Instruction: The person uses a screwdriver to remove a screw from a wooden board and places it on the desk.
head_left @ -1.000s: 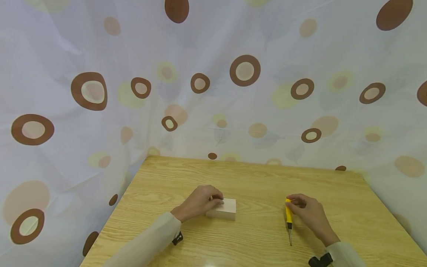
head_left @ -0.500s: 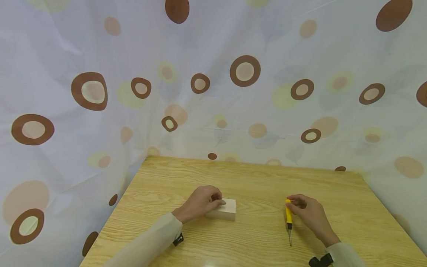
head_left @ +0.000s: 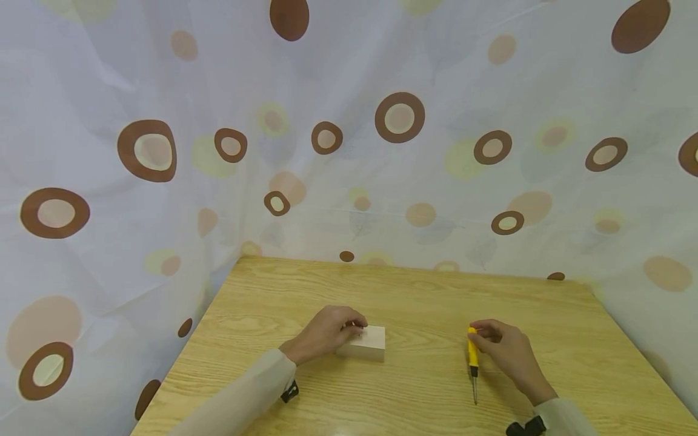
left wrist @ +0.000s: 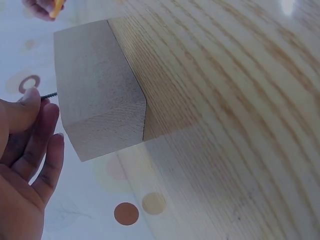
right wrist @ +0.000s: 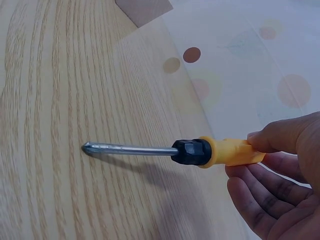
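Note:
A pale wooden block (head_left: 365, 345) rests on the table. Above its top face my left hand (head_left: 326, 332) pinches a dark threaded screw (left wrist: 49, 95) between thumb and finger. The screw stands upright with its lower end at the block's top; most of its head is hidden by the fingers. Off to the right, my right hand (head_left: 508, 351) holds a yellow-handled screwdriver (head_left: 472, 354) by the end of its handle. The screwdriver's metal shaft (right wrist: 132, 149) has a cross-shaped tip and points toward the near side of the table.
The wood-grained table (head_left: 414, 399) runs under both hands. A white sheet (head_left: 349, 169) printed with brown and yellow ovals hangs behind the table and along its sides. Each wrist carries a black strapped device, such as the right wrist device (head_left: 525, 426).
My left fingers have shifted very slightly on the screw. The right hand and screwdriver keep their place, and the whole scene sits a few pixels lower.

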Demonstrator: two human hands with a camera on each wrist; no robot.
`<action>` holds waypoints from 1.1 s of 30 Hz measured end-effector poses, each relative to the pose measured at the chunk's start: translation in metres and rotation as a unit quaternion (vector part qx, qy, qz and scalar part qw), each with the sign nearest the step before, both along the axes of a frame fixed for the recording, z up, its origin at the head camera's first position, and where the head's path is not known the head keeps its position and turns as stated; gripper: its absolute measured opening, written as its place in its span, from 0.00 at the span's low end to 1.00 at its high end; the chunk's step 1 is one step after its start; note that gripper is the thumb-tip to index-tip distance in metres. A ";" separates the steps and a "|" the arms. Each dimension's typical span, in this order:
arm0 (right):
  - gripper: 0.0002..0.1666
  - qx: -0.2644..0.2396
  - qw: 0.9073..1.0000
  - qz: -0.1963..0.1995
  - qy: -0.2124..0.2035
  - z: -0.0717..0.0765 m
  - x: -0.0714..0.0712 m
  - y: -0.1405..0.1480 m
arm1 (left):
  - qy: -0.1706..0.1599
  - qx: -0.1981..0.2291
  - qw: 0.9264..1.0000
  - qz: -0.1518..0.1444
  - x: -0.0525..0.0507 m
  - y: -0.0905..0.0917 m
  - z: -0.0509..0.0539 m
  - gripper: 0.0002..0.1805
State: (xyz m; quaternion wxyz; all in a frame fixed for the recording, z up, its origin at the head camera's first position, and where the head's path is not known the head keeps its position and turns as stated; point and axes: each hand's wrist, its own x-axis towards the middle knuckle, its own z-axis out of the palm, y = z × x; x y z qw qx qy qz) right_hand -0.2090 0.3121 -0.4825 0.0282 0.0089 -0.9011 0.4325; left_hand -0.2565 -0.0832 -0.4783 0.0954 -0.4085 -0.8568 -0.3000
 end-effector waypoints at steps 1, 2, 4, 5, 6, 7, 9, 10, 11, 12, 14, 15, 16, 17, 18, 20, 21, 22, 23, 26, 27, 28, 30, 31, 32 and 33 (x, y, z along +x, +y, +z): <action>0.25 -0.002 1.000 0.000 -0.001 0.000 0.000 0.000 | 0.001 0.001 1.000 0.000 0.000 0.000 0.000 0.07; 0.26 -0.001 1.000 0.001 -0.002 0.000 0.000 0.000 | 0.002 0.000 1.000 0.000 0.000 0.000 0.000 0.07; 0.26 -0.001 1.000 0.002 -0.002 -0.001 0.000 0.001 | 0.005 0.000 1.000 0.002 0.001 0.001 0.000 0.06; 0.26 0.000 1.000 0.002 -0.002 -0.001 0.000 0.001 | 0.005 0.001 1.000 0.003 0.001 0.001 0.000 0.06; 0.26 0.001 1.000 0.002 -0.002 -0.001 0.000 0.001 | 0.005 0.002 1.000 0.004 0.001 0.001 0.001 0.05; 0.27 0.001 1.000 0.002 -0.002 -0.001 0.000 0.001 | 0.003 0.004 1.000 0.004 0.002 0.001 0.001 0.05; 0.27 0.001 1.000 0.002 -0.001 -0.002 0.001 0.001 | 0.001 0.010 1.000 0.007 0.003 0.002 0.001 0.05; 0.27 0.000 1.000 0.002 0.000 -0.002 0.001 0.001 | 0.001 0.012 1.000 0.008 0.003 0.002 0.001 0.04; 0.27 0.000 1.000 0.002 0.000 -0.002 0.001 0.001 | 0.001 0.013 1.000 0.010 0.003 0.002 0.001 0.04; 0.27 -0.001 1.000 0.002 -0.001 -0.002 0.001 0.001 | 0.001 0.014 1.000 0.012 0.003 0.002 0.001 0.05; 0.27 0.000 1.000 0.002 -0.001 -0.002 0.001 0.001 | 0.003 0.013 1.000 0.017 0.004 0.002 0.001 0.06; 0.27 0.001 1.000 0.001 -0.001 -0.001 0.001 0.001 | 0.004 0.012 1.000 0.019 0.003 0.002 0.001 0.06; 0.27 0.002 1.000 0.001 -0.001 -0.001 0.001 0.001 | 0.005 0.013 1.000 0.020 0.004 0.002 0.001 0.06; 0.27 0.002 1.000 0.000 -0.002 -0.001 0.001 0.002 | 0.004 0.013 1.000 0.021 0.004 0.002 0.000 0.07; 0.27 0.002 1.000 0.000 -0.002 -0.001 0.001 0.002 | 0.002 0.016 1.000 0.021 0.004 0.002 0.000 0.07; 0.27 0.002 1.000 0.000 -0.004 -0.001 0.001 0.002 | -0.004 0.024 0.999 0.021 0.004 0.003 0.000 0.07; 0.27 0.001 1.000 -0.001 -0.005 -0.001 0.001 0.002 | -0.006 0.027 0.999 0.022 0.005 0.003 0.000 0.07; 0.27 0.001 1.000 -0.001 -0.007 -0.001 0.001 0.002 | -0.010 0.030 0.999 0.023 0.005 0.003 0.000 0.07; 0.27 0.001 1.000 -0.001 -0.008 -0.001 0.002 0.002 | -0.011 0.032 0.999 0.025 0.005 0.003 0.000 0.06; 0.27 0.004 1.000 -0.003 -0.009 0.000 0.002 0.002 | -0.014 0.036 0.999 0.030 0.005 0.002 0.003 0.06; 0.27 0.005 1.000 -0.003 -0.008 0.001 0.002 0.002 | -0.013 0.038 0.999 0.031 0.005 0.002 0.003 0.05; 0.27 0.005 1.000 -0.003 -0.009 0.001 0.002 0.002 | -0.011 0.039 0.999 0.033 0.005 0.000 0.003 0.05; 0.27 0.004 1.000 -0.002 -0.008 0.001 0.002 0.001 | -0.009 0.043 0.998 0.035 0.005 -0.003 0.004 0.04; 0.27 0.003 1.000 -0.002 -0.008 0.001 0.002 0.002 | -0.007 0.045 0.998 0.037 0.005 -0.006 0.004 0.03; 0.27 0.002 1.000 -0.002 -0.008 0.001 0.002 0.002 | -0.005 0.046 0.998 0.040 0.006 -0.009 0.004 0.03; 0.27 0.002 1.000 -0.002 -0.007 0.001 0.002 0.002 | -0.003 0.046 0.998 0.043 0.006 -0.012 0.003 0.03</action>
